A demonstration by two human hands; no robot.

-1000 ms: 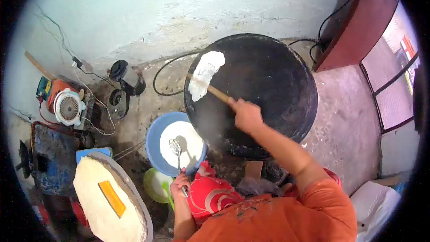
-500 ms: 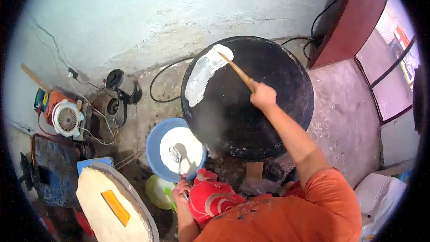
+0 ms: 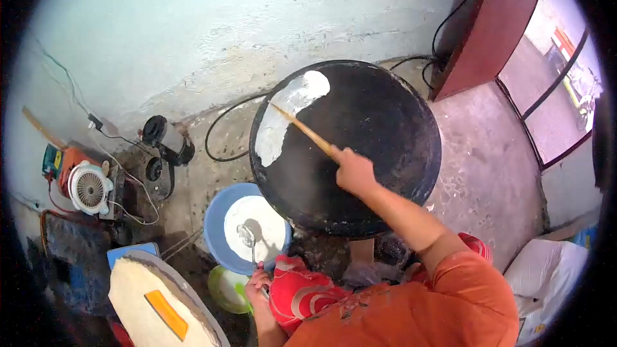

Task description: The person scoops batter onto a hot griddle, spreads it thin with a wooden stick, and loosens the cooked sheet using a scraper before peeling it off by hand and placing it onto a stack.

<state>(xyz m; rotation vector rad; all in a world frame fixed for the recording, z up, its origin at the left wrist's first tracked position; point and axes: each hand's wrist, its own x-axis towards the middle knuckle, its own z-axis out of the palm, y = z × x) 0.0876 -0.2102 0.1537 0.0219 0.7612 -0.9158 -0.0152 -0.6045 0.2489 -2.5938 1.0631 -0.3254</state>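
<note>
My right hand (image 3: 355,170) is closed around the handle of a wooden spreader (image 3: 305,131). The spreader's far end touches a curved band of white batter (image 3: 273,138) along the left side of a large round black griddle (image 3: 385,122). Down at the front left, my left hand (image 3: 258,283) grips a metal ladle (image 3: 253,254), whose head is over the white batter (image 3: 273,222) in a blue basin (image 3: 214,218). Part of the ladle's handle is hidden by my fingers. Just below the basin stands a green bowl (image 3: 222,295), partly covered by my left hand.
A pale stack of flat rounds (image 3: 132,289) with an orange scraper (image 3: 167,315) on top lies at lower left. Further left are a blower (image 3: 89,187) and cables. A red-brown panel (image 3: 479,32) leans at the right, and a white sack (image 3: 540,270) sits lower right.
My right hand has drawn the spreader leftward and toward me along the batter band, which now reaches slightly further down. My left hand still holds the ladle at the basin. The view has shifted slightly.
</note>
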